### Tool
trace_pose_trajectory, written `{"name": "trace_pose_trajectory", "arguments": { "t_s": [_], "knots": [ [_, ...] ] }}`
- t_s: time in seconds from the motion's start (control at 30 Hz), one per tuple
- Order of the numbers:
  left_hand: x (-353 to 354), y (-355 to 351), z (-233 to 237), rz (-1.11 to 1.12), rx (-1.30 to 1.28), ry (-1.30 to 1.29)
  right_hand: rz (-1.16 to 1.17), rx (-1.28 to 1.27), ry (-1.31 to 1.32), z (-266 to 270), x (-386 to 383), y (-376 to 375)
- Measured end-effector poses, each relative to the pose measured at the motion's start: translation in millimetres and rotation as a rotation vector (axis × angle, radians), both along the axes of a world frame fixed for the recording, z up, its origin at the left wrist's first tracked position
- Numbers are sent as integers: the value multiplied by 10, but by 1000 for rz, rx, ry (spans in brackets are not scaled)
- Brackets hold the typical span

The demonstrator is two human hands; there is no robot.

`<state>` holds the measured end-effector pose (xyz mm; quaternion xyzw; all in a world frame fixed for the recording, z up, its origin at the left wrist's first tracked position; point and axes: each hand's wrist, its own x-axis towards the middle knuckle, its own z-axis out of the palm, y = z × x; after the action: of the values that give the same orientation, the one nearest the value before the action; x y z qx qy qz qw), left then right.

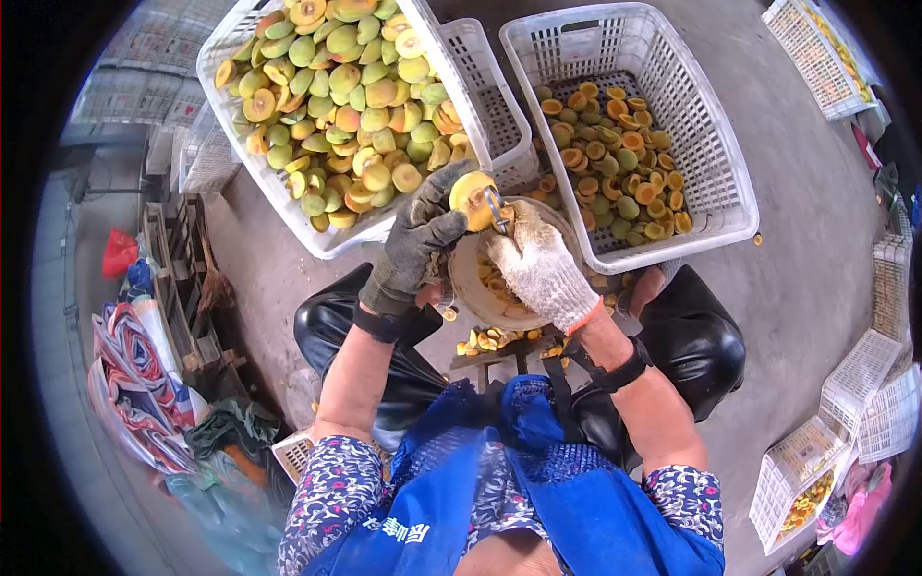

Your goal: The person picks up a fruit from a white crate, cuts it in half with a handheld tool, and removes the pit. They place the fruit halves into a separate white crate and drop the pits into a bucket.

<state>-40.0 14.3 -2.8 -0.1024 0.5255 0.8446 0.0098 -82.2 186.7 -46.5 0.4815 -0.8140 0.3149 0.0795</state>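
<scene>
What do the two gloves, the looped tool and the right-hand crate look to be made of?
Dark left glove: matte, smudged grey, perhaps coated fabric.
White right glove: knitted yarn, judging by its fuzzy texture and orange-edged cuff.
Looped tool: probably metal, thin and greyish with a slight shine.
Crate: likely moulded plastic, white, with regular slots.

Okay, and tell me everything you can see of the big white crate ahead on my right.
The crate looks plastic, with latticed walls, a thick smooth rim and a handle slot in its far end. It sits open side up, slightly angled, partly filled with hollowed fruit halves, many cut side up. Your right hand shows beside its near left corner.
</scene>
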Motion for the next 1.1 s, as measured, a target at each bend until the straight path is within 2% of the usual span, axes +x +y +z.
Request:
{"name": "trace_pose_trajectory", "arguments": {
  "t_s": [0.13,0.2,0.33,0.4,0.53,0.6,0.63,0.77,0.83,0.87,0.93,0.97,1.03,1.07,1.1],
  "knots": [
    [-2,80,-92,18,-25,2,3,43,-101,0,6,37],
    [-4,69,-158,-3,-247,38,18,103,-283,0,19,38],
    [14,91,-192,8,-213,26,78,13,-248,-11,-22,47],
    [0,61,-217,-44,-234,15,18,-79,-956,138,-56,32],
    [29,274,-97,47,-62,8,-11,-126,-890,147,29,-9],
    [36,317,-218,182,-42,-126,8,-120,-754,62,108,-35],
    [44,364,-334,248,-221,-75,87,-64,-357,-37,103,-27],
    [33,373,-383,318,-185,-56,185,83,-297,2,28,34],
    [17,365,-350,309,177,-151,184,-121,-497,-65,7,13],
    [14,338,-366,308,178,-151,184,-120,-497,2,-11,8],
    [48,260,-406,143,-194,-36,66,-17,-1117,192,-36,3],
    [47,238,-404,145,-192,-38,67,-14,-1119,182,-40,20],
    [39,202,-375,10,-166,-46,378,91,-844,152,-68,91],
    [35,168,-333,13,-167,-47,381,92,-845,200,-86,96],
    [20,128,-274,-110,-300,-2,404,153,-1123,268,-124,110]
  ]
}}
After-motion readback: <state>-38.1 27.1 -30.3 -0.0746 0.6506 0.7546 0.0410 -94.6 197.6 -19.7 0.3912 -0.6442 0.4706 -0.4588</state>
